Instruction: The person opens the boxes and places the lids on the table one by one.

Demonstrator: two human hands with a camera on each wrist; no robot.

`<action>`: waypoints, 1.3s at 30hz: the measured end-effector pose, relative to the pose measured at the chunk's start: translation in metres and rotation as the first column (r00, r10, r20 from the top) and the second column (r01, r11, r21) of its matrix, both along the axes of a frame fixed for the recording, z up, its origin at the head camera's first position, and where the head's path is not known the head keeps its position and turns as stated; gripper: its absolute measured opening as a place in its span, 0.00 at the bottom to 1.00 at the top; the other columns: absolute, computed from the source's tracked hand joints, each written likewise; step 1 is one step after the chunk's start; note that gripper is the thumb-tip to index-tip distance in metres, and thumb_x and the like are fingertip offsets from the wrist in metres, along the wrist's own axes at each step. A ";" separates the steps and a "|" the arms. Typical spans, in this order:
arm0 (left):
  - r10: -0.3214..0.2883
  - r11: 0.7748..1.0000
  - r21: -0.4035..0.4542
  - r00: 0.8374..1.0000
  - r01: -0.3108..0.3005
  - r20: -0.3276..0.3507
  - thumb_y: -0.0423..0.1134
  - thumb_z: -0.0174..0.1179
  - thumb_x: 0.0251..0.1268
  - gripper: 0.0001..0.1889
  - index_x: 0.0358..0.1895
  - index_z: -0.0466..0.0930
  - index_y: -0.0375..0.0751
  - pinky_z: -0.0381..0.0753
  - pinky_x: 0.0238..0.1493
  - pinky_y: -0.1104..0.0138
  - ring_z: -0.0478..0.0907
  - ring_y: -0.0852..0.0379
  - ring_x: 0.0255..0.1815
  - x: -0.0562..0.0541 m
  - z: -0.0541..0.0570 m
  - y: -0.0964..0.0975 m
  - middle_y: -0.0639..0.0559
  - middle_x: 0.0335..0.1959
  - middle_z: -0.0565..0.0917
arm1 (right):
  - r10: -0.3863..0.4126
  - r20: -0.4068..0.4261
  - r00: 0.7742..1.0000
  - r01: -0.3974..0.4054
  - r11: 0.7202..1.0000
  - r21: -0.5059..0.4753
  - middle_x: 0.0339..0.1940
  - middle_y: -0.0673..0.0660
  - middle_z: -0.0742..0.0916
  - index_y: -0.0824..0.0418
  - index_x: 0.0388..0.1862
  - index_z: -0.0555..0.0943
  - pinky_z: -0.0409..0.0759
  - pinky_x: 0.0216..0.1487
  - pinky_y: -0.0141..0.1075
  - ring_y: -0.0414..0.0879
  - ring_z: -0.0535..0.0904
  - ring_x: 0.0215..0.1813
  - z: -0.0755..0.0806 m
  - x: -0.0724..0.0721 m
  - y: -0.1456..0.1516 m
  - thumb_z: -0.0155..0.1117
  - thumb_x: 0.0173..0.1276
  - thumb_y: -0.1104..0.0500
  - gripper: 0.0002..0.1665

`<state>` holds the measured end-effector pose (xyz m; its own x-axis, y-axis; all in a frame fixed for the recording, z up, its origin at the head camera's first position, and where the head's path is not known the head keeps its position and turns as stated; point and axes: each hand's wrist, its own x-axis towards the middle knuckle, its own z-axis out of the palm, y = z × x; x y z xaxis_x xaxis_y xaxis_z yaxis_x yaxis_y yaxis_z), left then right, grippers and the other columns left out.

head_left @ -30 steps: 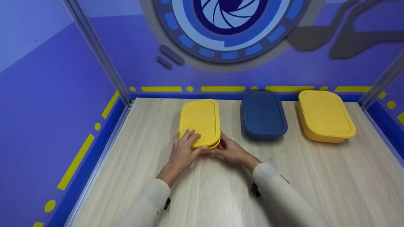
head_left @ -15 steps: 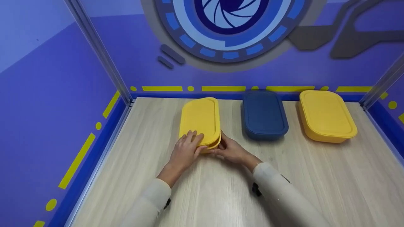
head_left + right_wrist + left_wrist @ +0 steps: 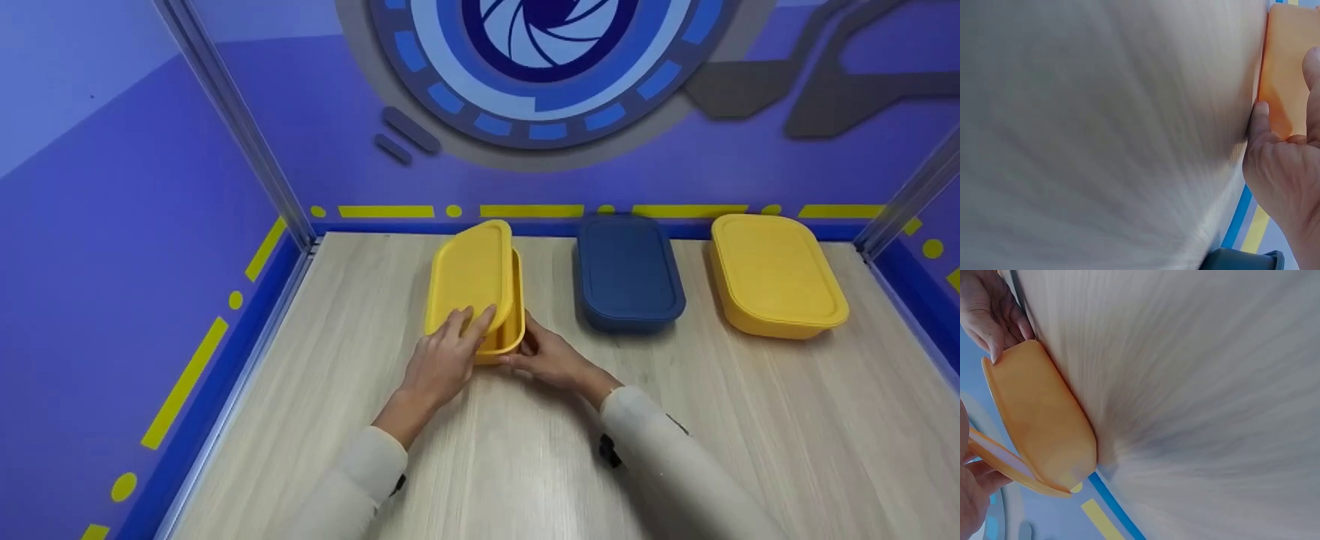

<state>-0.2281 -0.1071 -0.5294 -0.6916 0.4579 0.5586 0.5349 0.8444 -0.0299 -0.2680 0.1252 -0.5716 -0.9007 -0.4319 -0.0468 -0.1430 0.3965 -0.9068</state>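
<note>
In the head view a yellow food container (image 3: 517, 330) stands on the table with its yellow lid (image 3: 469, 270) tilted, the right side raised and the left side low along the container's left edge. My left hand (image 3: 444, 360) holds the lid by its near end. From the left wrist view, fingers of the left hand (image 3: 974, 500) lie against the lid (image 3: 1022, 476), which stands away from the container (image 3: 1050, 405). My right hand (image 3: 553, 361) grips the container's near right corner, thumb on the front wall. Its fingertips touch the wall low down in the right wrist view.
To the right stands a dark blue lidded container (image 3: 630, 274), and farther right a second yellow lidded container (image 3: 780, 277). The wooden table (image 3: 517, 465) ends at a printed blue-purple back wall (image 3: 525, 184) and side walls.
The lid's right side has risen and the lid has swung leftward, baring the container's right rim and part of its inside. My left hand has turned with it; the right hand stays put.
</note>
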 end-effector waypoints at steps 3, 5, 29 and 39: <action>0.004 1.000 -0.013 1.000 -0.004 0.003 0.35 0.64 0.76 0.33 0.80 0.67 0.56 0.90 0.30 0.59 0.91 0.44 0.52 0.001 0.002 0.000 0.40 0.63 0.85 | -0.003 0.006 1.000 0.003 1.000 0.003 0.81 0.51 0.76 0.35 0.90 0.48 0.76 0.73 0.52 0.49 0.78 0.71 0.000 0.001 0.000 0.77 0.68 0.38 0.62; 0.011 1.000 -0.017 1.000 -0.011 0.010 0.33 0.66 0.72 0.37 0.81 0.65 0.55 0.88 0.27 0.60 0.90 0.45 0.54 0.001 0.003 0.000 0.41 0.65 0.83 | -0.007 0.005 1.000 0.006 1.000 0.010 0.83 0.51 0.74 0.35 0.90 0.47 0.74 0.77 0.53 0.49 0.77 0.75 -0.001 0.001 0.000 0.77 0.68 0.38 0.62; 0.019 0.983 0.180 1.000 -0.023 0.025 0.21 0.66 0.62 0.47 0.84 0.60 0.49 0.93 0.41 0.53 0.87 0.41 0.60 -0.002 0.009 -0.010 0.39 0.71 0.78 | 0.001 0.030 1.000 -0.001 1.000 0.020 0.89 0.56 0.65 0.49 0.91 0.45 0.58 0.88 0.55 0.52 0.61 0.88 0.000 -0.001 0.000 0.76 0.69 0.40 0.65; -0.002 0.937 0.349 0.999 -0.012 0.039 0.23 0.55 0.76 0.36 0.84 0.58 0.42 0.91 0.51 0.50 0.87 0.39 0.59 -0.004 0.008 -0.020 0.35 0.70 0.77 | 0.021 0.048 0.999 -0.021 1.000 -0.001 0.91 0.56 0.60 0.50 0.91 0.41 0.59 0.88 0.51 0.50 0.58 0.89 0.002 0.000 0.000 0.76 0.71 0.43 0.66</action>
<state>-0.2322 -0.1276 -0.5211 -0.7176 0.2350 0.6556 0.5253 0.8007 0.2879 -0.2685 0.1254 -0.5697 -0.8881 -0.4509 -0.0898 -0.1072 0.3931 -0.9132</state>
